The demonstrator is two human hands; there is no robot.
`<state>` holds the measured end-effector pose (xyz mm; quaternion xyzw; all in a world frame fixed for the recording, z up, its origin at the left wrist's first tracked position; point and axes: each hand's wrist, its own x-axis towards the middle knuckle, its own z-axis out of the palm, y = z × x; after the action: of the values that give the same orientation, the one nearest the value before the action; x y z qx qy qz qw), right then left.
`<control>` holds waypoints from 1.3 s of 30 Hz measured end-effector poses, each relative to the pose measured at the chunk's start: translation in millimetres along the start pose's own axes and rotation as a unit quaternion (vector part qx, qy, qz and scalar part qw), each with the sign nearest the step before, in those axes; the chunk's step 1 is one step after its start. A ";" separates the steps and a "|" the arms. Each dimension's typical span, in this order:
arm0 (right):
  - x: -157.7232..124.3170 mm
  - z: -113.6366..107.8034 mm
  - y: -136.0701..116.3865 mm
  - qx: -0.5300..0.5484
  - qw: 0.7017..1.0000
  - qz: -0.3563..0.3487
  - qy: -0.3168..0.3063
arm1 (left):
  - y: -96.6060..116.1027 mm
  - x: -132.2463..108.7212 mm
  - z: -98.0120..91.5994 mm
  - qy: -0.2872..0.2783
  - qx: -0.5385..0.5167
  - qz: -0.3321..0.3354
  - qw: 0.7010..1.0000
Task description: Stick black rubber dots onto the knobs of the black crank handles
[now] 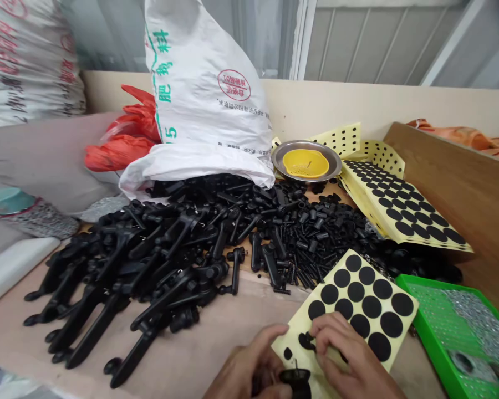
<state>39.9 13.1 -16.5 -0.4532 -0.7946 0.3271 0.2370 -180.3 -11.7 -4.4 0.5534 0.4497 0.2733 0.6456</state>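
At the bottom of the view, my left hand (pixel 253 366) is closed around a round black plastic part (pixel 296 382) with a thin metal pin standing up from it. My right hand (pixel 345 349) lies over the lower part of a pale yellow sticker sheet (pixel 293 327) bearing rows of black round stickers (pixel 372 306). Its thumb and fingertips pinch a small dark sticker piece (pixel 304 341) at the sheet's left side. A small black dot (pixel 288 353) sits on the sheet between both hands. Part of the sheet is hidden under my right hand.
Black crank-like handles (pixel 149 266) lie heaped to the left, with black screws and caps (pixel 316 233) mid-table. Behind stand a white woven sack (pixel 208 94) and a metal bowl holding a yellow strainer (pixel 305 163). Rightward are stacked sticker sheets (pixel 411 205) and a green tray (pixel 424 316) of small metal pieces.
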 end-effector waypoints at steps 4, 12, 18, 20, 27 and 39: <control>-4.8 -4.5 7.7 0.184 0.980 0.073 0.001 | -20.3 -3.5 2.9 0.024 -0.305 -0.079 0.949; -10.7 -20.3 -13.9 0.488 0.842 0.228 0.026 | -14.8 17.4 22.1 -0.035 -0.326 -0.078 0.942; -12.2 -10.4 -9.8 0.425 0.881 0.206 0.030 | -1.2 22.1 19.2 0.047 -0.215 -0.080 0.972; -14.5 -3.5 -1.8 0.292 0.945 0.145 0.037 | 1.7 18.5 15.1 0.096 -0.176 -0.051 0.978; -15.2 12.1 19.7 -0.004 0.997 0.029 0.073 | -9.5 9.8 24.4 0.208 0.210 0.055 0.954; -13.9 9.1 17.1 0.009 0.994 0.016 0.106 | -30.6 49.6 73.7 0.268 0.460 0.180 0.828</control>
<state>50.1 4.5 -36.3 -0.4954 -0.7548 0.2886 0.3186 -97.6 -11.3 -48.8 0.7623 0.5712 0.2836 0.1106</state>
